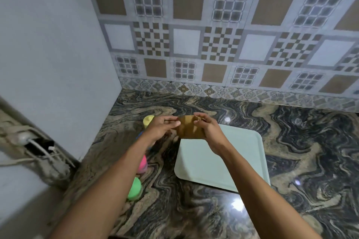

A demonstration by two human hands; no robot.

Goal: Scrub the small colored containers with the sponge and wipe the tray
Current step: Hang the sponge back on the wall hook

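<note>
Both hands are up in the air, holding a brown sponge between them. The left hand pinches the sponge's left edge with its thumb and fingertips. The right hand has its fingers curled round the sponge's right side. The sponge hangs just over the far left corner of the tray. The tray is pale green and lies flat on the swirly dark counter.

The little containers stand in a line on the counter, to the left of the tray. The yellow container is farthest back, just beside the left hand. The pink container peeks out from under the left arm. The green container is the nearest one, and it is partly hidden by the arm too. Behind it all is a tiled wall with brown and white squares.
</note>
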